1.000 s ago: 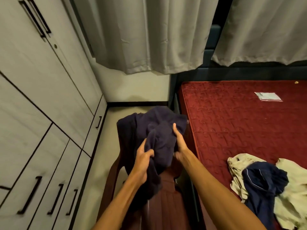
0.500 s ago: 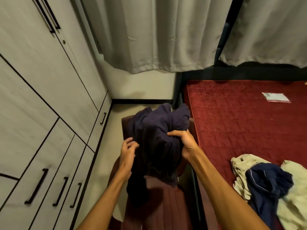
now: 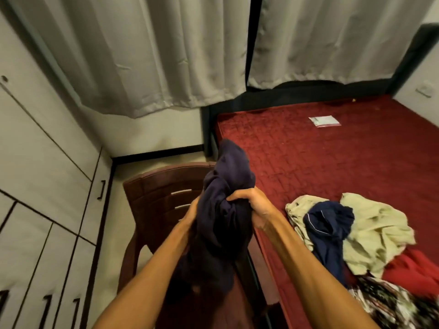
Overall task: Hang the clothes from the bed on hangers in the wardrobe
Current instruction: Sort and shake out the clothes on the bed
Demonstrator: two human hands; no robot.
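Wardrobe [image 3: 35, 186]: pale doors, dark handles, all closed, well left of the bed [image 3: 320, 167]. Brown chair [image 3: 161, 193]: between wardrobe and bed, just beside the bed's left edge. Left hand [image 3: 193, 211]: against the left side of the dark navy garment [image 3: 225, 217], fingers hidden in cloth, grip cannot be told. Dark navy garment: bunched, held up over the chair at the bed's left edge. Right hand [image 3: 253, 205]: fingers curled tight round the garment's upper bunch. Pile on the bed's near right part: cream garment [image 3: 377, 233], navy piped garment [image 3: 329, 222], red garment [image 3: 411, 269], patterned garment [image 3: 392, 305]. Small packet [image 3: 324, 121]: far part of the bed.
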